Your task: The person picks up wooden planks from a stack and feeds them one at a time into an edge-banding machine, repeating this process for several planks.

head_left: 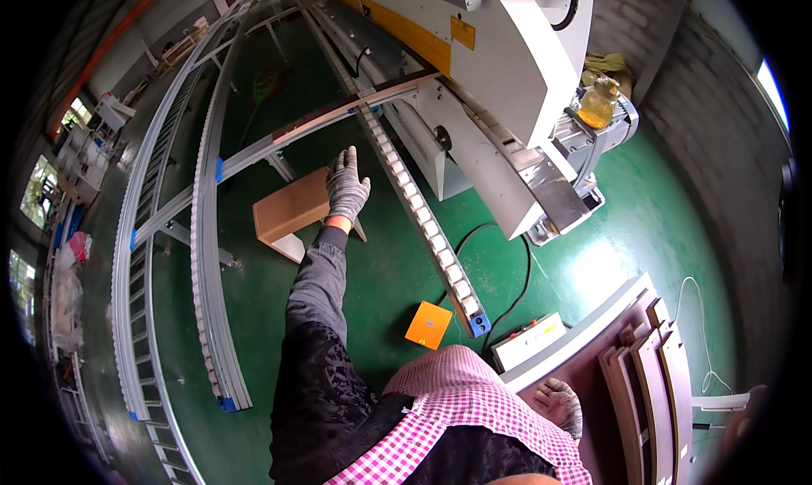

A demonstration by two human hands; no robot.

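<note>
My left hand, in a grey striped glove, reaches forward with its fingers stretched out. Nothing is in it. Behind it and lower down is a brown wooden stool or box, and I cannot tell whether the two touch. A roller rail runs just to the right of this hand. My right hand, gloved with bare fingertips, lies at my right side on a brown panel with a pale edge. Its fingers look spread and laid flat. Several curved brown board strips lie beside it.
A large white machine with a yellow stripe stands ahead to the right. Farther left run more roller rails on metal frames. On the green floor are an orange box, a white control box and a black cable.
</note>
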